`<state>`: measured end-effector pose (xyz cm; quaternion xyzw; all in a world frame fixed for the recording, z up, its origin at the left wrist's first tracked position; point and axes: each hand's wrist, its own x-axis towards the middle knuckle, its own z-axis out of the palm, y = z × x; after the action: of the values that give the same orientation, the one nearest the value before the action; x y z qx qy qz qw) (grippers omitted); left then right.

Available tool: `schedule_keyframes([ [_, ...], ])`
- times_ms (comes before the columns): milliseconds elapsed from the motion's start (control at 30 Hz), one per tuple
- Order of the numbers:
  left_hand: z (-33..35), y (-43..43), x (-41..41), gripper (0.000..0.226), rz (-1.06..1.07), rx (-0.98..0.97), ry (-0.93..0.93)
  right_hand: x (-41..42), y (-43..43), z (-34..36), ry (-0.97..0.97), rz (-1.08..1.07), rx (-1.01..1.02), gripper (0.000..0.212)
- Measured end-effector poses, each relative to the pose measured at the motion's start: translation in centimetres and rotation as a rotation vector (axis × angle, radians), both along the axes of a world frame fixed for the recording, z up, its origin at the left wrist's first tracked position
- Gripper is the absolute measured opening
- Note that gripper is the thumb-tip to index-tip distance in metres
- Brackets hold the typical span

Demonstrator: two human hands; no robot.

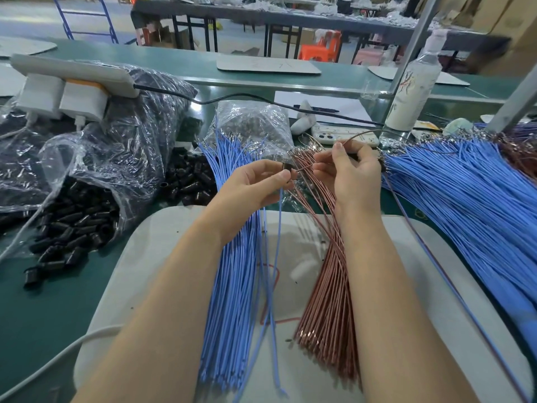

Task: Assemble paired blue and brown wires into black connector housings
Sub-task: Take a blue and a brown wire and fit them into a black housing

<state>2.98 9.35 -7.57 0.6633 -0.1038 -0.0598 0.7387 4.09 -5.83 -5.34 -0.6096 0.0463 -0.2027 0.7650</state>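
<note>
My left hand pinches a small black connector housing above the grey mat, and a blue wire hangs down from it. My right hand pinches a brown wire whose metal tip points at the housing's right side, close to it; the wire arcs up and away past my fingers. A bundle of blue wires lies under my left forearm. A bundle of brown wires lies beside my right forearm.
Loose black housings and an open plastic bag of them lie at left on the green bench. A large fan of blue wires spreads at right. A phone, a bottle and a metal post stand behind.
</note>
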Motion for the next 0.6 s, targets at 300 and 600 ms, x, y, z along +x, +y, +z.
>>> schedule_keyframes([
  [300, 0.04, -0.26, -0.05, 0.004, 0.013, 0.006, -0.003, -0.08, 0.37, -0.09, -0.029, 0.028, -0.123, 0.010],
  [600, 0.04, -0.40, -0.15, 0.007, 0.100, 0.101, -0.062, -0.07, 0.50, -0.30, 0.043, 0.126, -0.148, 0.012],
])
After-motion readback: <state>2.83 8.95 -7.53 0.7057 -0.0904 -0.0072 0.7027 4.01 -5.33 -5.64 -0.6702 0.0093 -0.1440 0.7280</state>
